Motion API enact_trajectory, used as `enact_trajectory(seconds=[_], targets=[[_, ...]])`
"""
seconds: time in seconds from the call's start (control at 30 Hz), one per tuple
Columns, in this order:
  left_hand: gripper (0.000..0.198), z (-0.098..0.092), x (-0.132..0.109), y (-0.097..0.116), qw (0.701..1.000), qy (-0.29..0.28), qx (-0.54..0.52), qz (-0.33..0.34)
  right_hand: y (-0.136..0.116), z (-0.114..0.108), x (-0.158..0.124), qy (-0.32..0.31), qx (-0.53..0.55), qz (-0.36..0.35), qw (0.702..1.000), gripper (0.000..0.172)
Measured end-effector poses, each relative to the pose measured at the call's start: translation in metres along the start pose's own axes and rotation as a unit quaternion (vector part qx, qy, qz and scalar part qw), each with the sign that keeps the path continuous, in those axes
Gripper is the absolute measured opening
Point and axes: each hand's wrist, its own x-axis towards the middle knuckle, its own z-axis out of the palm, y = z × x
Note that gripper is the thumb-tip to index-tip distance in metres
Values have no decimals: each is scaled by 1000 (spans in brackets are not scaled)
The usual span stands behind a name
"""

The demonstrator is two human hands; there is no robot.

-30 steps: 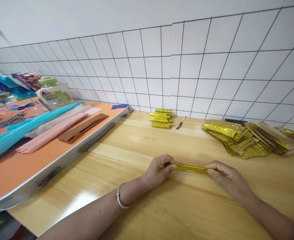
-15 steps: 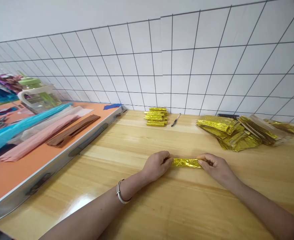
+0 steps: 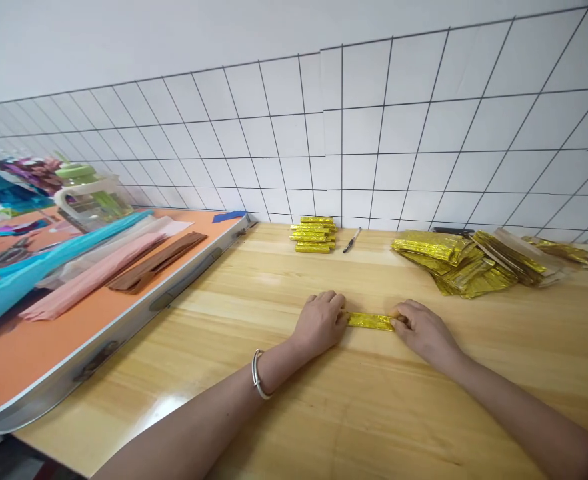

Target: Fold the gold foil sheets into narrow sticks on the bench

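Note:
A narrow strip of shiny gold foil point(image 3: 371, 321) lies stretched flat, low over the wooden table, between my two hands. My left hand point(image 3: 323, 321), with a silver bangle on its wrist, is closed on the strip's left end. At the right end, my right hand point(image 3: 421, 331) pinches the foil between thumb and fingers. Both fingertips hide the strip's ends. Beyond the hands, a small stack of folded gold foil pieces point(image 3: 314, 235) lies near the wall. To the right of it is a loose pile of gold foil sheets point(image 3: 454, 260).
A pen point(image 3: 353, 240) lies beside the small stack. On the left, an orange-topped table point(image 3: 139, 317) with a metal edge carries blue, pink and brown crepe paper point(image 3: 159, 262), scissors and a green-lidded clear jug point(image 3: 91, 193). A gridded white wall point(image 3: 284, 140) stands behind.
The foil strip sits slightly higher in view and looks a little narrower and flatter. My left hand has turned more palm-down over its end. The camera view has shifted slightly.

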Motion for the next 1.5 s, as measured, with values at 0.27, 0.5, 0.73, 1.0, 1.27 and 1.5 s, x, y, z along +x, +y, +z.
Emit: enact_trajectory(seconds=[0.27, 0.5, 0.73, 1.0, 1.27, 1.5], targets=[[30, -5, 2, 1, 965, -44, -69, 248, 6, 7, 0, 15, -11, 7, 1000, 13], [35, -9, 0, 8, 959, -60, -63, 270, -4, 11, -6, 31, -102, -144, 984, 46], [48, -8, -16, 9, 968, -56, -47, 240, -14, 3, -12, -93, -109, -252, 957, 53], [57, -23, -29, -11, 963, -107, -64, 239, -1, -8, -29, -91, -130, -227, 961, 49], [55, -15, -32, 3, 977, -78, -30, 197, -33, -3, -23, -57, -207, -186, 959, 45], [47, -15, -31, 0, 978, -63, -17, 200, -39, -2, -25, -49, -262, -192, 944, 45]])
